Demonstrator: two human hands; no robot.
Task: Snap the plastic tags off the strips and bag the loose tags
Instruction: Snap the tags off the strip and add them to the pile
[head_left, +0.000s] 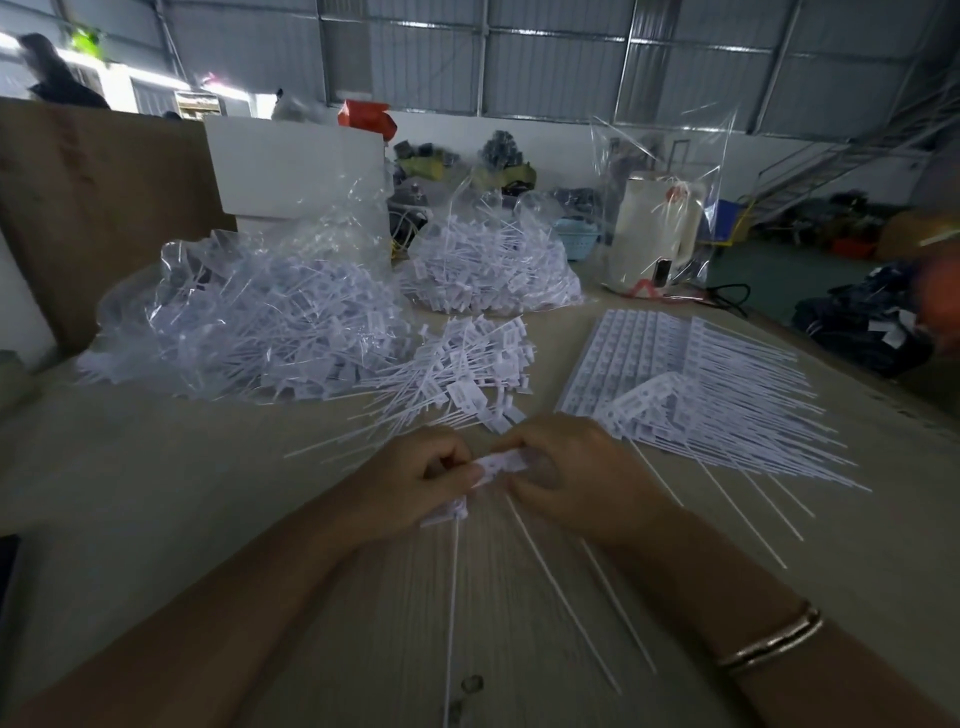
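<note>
Your left hand (415, 480) and right hand (574, 475) are together at the near centre of the tan table (156, 493), both pinching a short white plastic tag strip (498, 463), apparently several tags long. Beyond lies a loose pile of white snapped tags (467, 374), with stacked unbroken white tag strips (670, 374) right of it. Farthest stand two clear plastic bags of tags (249, 317).

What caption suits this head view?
Both hands, left and right, pinch a tag strip beside bagged loose tags.

No legible text

Faint marks on the loose tags (462, 395) and the uncut strips (644, 358), perhaps printing, too blurred to read; nothing readable elsewhere.
</note>
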